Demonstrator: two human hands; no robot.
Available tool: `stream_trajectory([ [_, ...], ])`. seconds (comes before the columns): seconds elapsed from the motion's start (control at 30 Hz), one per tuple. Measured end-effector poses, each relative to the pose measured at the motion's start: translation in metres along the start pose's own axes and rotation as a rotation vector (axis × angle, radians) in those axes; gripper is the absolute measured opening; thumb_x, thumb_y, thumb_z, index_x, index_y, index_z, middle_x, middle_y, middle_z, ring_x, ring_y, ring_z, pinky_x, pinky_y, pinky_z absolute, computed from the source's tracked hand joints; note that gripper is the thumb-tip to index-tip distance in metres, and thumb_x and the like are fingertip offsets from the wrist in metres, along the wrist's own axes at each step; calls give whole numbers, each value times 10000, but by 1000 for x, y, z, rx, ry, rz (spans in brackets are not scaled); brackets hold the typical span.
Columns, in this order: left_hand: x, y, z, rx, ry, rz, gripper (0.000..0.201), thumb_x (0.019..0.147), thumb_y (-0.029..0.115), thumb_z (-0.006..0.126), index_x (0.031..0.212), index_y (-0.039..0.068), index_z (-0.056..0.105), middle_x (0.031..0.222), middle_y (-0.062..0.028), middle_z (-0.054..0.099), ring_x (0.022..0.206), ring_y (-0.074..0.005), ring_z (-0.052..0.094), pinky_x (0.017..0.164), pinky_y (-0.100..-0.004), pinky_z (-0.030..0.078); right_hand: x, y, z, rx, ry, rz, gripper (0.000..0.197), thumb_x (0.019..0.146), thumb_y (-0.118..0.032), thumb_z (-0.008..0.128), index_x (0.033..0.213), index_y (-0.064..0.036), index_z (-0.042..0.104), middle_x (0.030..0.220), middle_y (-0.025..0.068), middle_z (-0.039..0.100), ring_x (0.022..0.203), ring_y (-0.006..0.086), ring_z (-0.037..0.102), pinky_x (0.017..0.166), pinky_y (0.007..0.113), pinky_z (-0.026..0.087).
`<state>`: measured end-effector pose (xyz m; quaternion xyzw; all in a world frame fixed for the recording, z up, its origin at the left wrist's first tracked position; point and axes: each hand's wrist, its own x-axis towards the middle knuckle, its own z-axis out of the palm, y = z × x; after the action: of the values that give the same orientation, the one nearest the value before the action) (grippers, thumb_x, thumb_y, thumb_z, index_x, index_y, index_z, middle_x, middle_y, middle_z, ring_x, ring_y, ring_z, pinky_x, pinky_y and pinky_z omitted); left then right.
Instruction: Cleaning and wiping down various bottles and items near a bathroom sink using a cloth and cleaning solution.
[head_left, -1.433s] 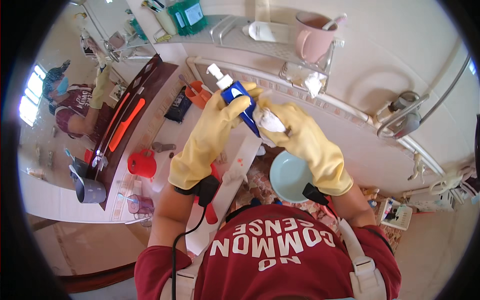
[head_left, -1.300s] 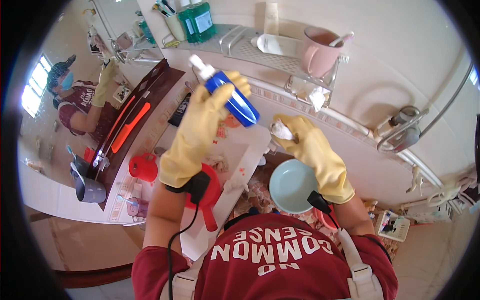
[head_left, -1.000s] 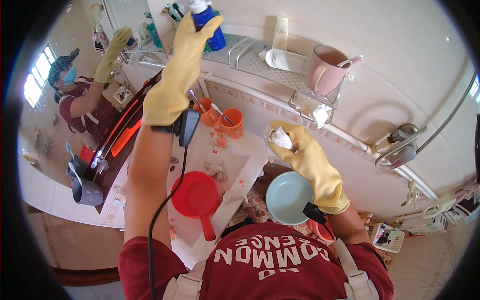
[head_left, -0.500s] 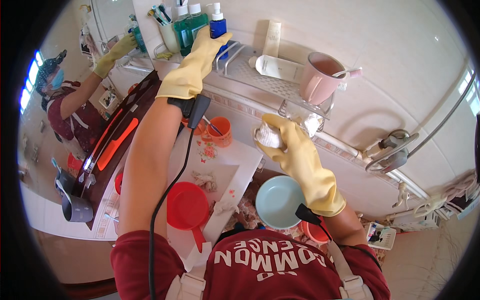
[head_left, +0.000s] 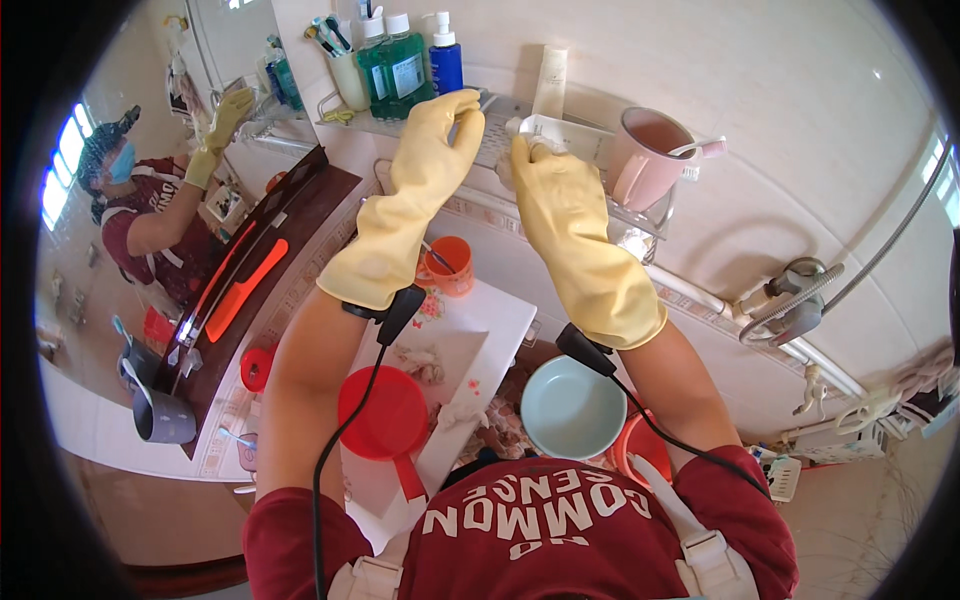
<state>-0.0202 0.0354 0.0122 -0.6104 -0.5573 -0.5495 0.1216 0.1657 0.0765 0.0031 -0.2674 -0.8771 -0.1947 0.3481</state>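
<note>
I wear yellow rubber gloves. My left hand [head_left: 435, 145] is raised at the wire-railed shelf [head_left: 492, 150], just below the blue pump bottle [head_left: 446, 68]; it holds nothing, its thumb apart from its fingers. My right hand [head_left: 560, 190] grips a white cloth [head_left: 506, 168], mostly hidden by the glove, at the shelf's front edge. Behind that hand lies a white tube [head_left: 580, 135]. An upright cream tube [head_left: 551, 80] leans against the wall, and a pink cup [head_left: 648, 160] with a toothbrush stands at the shelf's right end.
Left on the shelf stand green bottles [head_left: 405, 72] and a toothbrush holder [head_left: 348, 80]. Below are an orange mug [head_left: 452, 268], a red dipper [head_left: 384, 410] over the sink, and a pale blue basin [head_left: 573, 408]. A mirror fills the left side; a shower valve [head_left: 798, 300] juts out right.
My left hand has come away from the blue pump bottle, which now stands farther back. My right hand has moved up and left to the shelf with the cloth.
</note>
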Motion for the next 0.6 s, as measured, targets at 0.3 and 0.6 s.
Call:
stream_trajectory([
  [0.3,19,23,25,280,-310,96,481,911,213,683,1379,116,623,1408,-181,614,1262,-334,594,1075,-420,478,-53,2,-31,225,2,-115,244,800,-81,664,1038,-35,639,866,109,687,749,310,704,629,420,561],
  [0.6,33,56,47,551,-509,-50,345,893,288,727,1196,130,681,1274,-134,659,1187,-344,618,998,-451,503,-94,35,-49,450,-40,11,494,723,0,705,1213,-27,647,868,178,691,759,411,655,660,483,519],
])
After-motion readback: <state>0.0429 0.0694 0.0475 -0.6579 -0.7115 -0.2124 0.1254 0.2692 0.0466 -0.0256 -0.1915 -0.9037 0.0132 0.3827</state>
